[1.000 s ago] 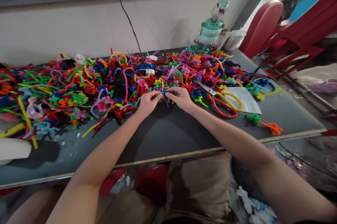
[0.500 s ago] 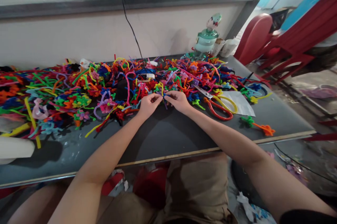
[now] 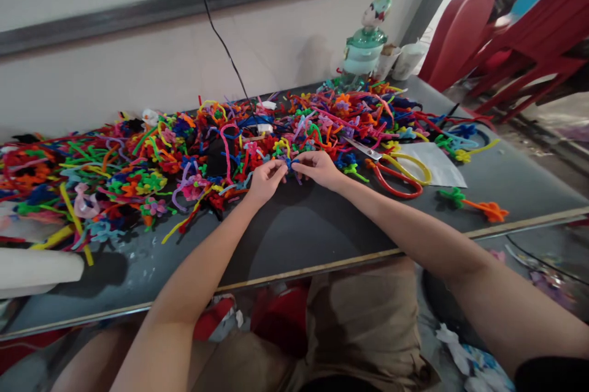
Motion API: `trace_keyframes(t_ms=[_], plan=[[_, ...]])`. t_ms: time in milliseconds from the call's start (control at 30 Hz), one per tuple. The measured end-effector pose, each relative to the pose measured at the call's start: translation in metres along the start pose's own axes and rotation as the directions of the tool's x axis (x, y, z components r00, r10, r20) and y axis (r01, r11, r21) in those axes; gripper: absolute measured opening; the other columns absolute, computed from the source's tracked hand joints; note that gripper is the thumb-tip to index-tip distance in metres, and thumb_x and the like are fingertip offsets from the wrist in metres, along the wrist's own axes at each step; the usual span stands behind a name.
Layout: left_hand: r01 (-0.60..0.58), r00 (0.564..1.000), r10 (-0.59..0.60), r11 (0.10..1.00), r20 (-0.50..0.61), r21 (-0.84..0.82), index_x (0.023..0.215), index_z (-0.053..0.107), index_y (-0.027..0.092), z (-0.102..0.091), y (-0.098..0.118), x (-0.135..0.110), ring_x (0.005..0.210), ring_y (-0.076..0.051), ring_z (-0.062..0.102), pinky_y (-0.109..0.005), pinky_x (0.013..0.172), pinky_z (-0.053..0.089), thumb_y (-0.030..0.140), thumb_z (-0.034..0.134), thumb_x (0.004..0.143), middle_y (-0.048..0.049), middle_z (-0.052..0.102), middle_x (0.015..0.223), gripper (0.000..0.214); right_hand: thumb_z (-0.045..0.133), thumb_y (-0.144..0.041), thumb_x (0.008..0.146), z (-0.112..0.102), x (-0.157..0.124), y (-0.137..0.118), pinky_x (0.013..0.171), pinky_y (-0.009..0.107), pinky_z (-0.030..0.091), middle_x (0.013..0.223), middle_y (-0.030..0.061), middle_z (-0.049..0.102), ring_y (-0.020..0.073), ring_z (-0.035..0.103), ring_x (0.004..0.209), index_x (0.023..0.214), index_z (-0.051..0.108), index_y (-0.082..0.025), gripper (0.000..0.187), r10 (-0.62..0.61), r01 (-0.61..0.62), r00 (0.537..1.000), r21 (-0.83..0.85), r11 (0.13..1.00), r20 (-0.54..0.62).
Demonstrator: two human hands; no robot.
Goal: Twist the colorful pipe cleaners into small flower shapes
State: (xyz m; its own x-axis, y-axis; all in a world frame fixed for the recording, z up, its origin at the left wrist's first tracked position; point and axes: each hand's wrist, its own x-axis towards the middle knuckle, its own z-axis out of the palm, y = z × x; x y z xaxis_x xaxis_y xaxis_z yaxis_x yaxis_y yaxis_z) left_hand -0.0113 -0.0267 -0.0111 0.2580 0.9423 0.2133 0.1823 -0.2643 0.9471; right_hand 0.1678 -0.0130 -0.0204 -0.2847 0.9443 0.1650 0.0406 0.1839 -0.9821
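My left hand (image 3: 267, 180) and my right hand (image 3: 319, 169) meet at the near edge of a big heap of coloured pipe cleaners (image 3: 184, 146). Both pinch a small blue pipe-cleaner piece (image 3: 291, 165) between fingertips, fingers closed on it. The heap spreads across the back of the dark grey table (image 3: 294, 238). Red-and-yellow-handled scissors (image 3: 391, 170) lie just right of my right hand.
A white paper sheet (image 3: 437, 162) lies beyond the scissors. A green-and-orange pipe-cleaner flower piece (image 3: 473, 203) lies near the right front edge. A green figurine bottle (image 3: 365, 48) stands at the back wall. Red plastic chairs (image 3: 483, 30) stand right. A white roll (image 3: 37, 269) sits far left.
My hands stay together on the blue piece. The view has shifted slightly; nothing on the table has visibly moved.
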Motion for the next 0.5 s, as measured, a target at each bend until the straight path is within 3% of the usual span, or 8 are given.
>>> trace_keyframes(t_ms=[200,500], plan=[[-0.024,0.999,0.021,0.997,0.044,0.071,0.077,0.057,0.02,0.0004,0.0,0.0006,0.055,-0.012,0.053,-0.024,0.051,0.044,0.048,0.056,0.087,0.0011,0.055,0.059,0.03,0.072,-0.049,0.073,0.0002,-0.0002,0.0003,0.044,0.022,0.044,0.053,-0.0022,0.061,0.0088,0.056,0.047,0.076,0.068,-0.017,0.033,-0.007,0.008,1.0,-0.025,1.0,0.01],[-0.016,0.986,0.033,0.995,-0.164,0.1,0.099,0.061,0.019,0.0055,-0.009,0.0043,0.061,-0.012,0.062,-0.023,0.055,0.05,0.036,0.057,0.089,-0.0028,0.067,0.079,0.021,0.076,-0.043,0.066,-0.0031,-0.0025,-0.0034,0.047,0.021,0.048,0.075,0.0018,0.072,0.0111,0.064,0.06,0.09,0.074,-0.017,0.035,-0.023,0.026,0.999,0.09,0.996,-0.032]])
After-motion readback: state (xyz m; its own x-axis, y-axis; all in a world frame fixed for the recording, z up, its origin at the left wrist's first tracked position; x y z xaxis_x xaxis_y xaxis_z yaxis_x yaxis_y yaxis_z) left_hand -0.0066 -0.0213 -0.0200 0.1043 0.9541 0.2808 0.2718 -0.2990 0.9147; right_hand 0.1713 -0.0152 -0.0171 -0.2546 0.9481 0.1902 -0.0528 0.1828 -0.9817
